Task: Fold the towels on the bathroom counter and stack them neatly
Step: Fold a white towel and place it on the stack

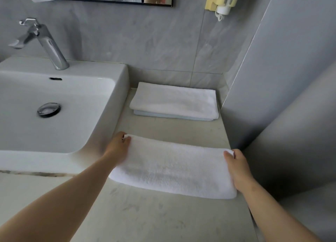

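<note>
The scene is lit softly, and a dim, grey tone is given to the whole picture. A dark shadow is seen low on the right wall [269,158], beside the surface [145,214]. A softer shadow is cast next to the sink [111,118]. Pale highlights are reflected on the faucet [50,46], which is slightly blurred. Straight lines are bent near the edges by the wide lens. The texture of the near towel [172,169] is partly washed out.

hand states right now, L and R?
Left hand: closed, pinching the far-left corner of the folded white towel.
Right hand: closed, gripping the same towel's far-right corner.
</note>
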`<control>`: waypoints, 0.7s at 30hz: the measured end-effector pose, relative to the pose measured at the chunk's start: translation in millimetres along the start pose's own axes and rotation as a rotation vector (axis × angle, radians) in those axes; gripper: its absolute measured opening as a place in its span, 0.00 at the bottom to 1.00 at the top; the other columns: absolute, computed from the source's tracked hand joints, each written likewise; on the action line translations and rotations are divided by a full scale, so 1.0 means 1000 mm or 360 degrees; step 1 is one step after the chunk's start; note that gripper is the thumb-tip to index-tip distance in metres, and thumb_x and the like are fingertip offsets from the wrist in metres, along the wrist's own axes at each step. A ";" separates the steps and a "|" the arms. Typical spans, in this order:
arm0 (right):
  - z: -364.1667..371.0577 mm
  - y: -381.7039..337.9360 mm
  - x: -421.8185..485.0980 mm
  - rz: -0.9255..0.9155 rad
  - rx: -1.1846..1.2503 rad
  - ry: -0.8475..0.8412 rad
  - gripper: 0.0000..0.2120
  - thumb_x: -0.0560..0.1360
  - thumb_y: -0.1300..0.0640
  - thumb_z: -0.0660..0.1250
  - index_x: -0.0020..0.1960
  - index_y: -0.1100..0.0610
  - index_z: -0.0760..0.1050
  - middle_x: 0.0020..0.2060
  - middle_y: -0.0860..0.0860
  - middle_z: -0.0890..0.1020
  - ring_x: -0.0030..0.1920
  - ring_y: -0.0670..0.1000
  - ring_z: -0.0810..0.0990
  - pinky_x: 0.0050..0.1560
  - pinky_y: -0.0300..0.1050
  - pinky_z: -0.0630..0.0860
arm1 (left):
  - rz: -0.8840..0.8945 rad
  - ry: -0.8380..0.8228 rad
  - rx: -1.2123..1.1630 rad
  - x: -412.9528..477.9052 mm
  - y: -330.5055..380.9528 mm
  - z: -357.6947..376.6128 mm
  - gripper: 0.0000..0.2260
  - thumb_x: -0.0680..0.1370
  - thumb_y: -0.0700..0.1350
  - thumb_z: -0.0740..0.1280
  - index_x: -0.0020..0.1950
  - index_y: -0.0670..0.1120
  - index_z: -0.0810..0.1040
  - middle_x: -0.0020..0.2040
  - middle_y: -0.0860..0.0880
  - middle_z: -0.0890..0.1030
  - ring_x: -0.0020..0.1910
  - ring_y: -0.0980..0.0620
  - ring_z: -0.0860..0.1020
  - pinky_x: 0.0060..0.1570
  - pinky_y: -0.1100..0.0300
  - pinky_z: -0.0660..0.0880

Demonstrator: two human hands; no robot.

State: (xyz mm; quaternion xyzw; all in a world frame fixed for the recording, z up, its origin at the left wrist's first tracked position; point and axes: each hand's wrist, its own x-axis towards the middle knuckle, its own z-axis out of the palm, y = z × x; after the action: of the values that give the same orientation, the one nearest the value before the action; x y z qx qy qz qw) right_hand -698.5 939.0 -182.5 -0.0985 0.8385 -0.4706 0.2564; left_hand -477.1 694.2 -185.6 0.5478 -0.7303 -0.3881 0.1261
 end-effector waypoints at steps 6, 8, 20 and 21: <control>0.006 0.001 0.010 -0.0062 -0.0122 0.0058 0.10 0.81 0.55 0.56 0.54 0.63 0.67 0.45 0.56 0.73 0.43 0.52 0.71 0.44 0.45 0.67 | 0.0030 0.0051 0.0213 0.007 -0.002 0.009 0.11 0.82 0.44 0.56 0.61 0.41 0.70 0.56 0.39 0.76 0.53 0.41 0.75 0.46 0.57 0.67; 0.007 -0.002 0.010 -0.0103 -0.0175 0.0085 0.10 0.81 0.55 0.56 0.55 0.62 0.68 0.46 0.54 0.72 0.45 0.52 0.70 0.46 0.44 0.66 | 0.0043 0.0064 0.0350 0.011 -0.004 0.013 0.11 0.82 0.44 0.54 0.62 0.42 0.69 0.56 0.39 0.76 0.52 0.40 0.75 0.48 0.54 0.70; 0.014 -0.002 0.020 0.0054 -0.0504 0.0157 0.11 0.79 0.56 0.57 0.60 0.59 0.68 0.60 0.58 0.74 0.53 0.59 0.74 0.49 0.47 0.71 | 0.0052 0.0016 0.0827 0.010 -0.002 0.013 0.15 0.83 0.48 0.51 0.65 0.48 0.69 0.62 0.41 0.69 0.53 0.40 0.74 0.51 0.52 0.72; 0.014 -0.004 0.017 0.0018 -0.0620 0.0225 0.11 0.79 0.57 0.58 0.60 0.58 0.68 0.60 0.58 0.74 0.54 0.60 0.74 0.50 0.50 0.72 | 0.0125 0.0084 0.0815 0.008 0.000 0.012 0.14 0.82 0.46 0.53 0.66 0.48 0.70 0.64 0.42 0.69 0.57 0.40 0.72 0.54 0.51 0.71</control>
State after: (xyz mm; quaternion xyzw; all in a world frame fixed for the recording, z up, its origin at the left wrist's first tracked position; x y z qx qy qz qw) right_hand -706.1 919.0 -190.9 -0.1081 0.9301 -0.3039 0.1756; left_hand -487.0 692.3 -195.5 0.5431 -0.8219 -0.1709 0.0173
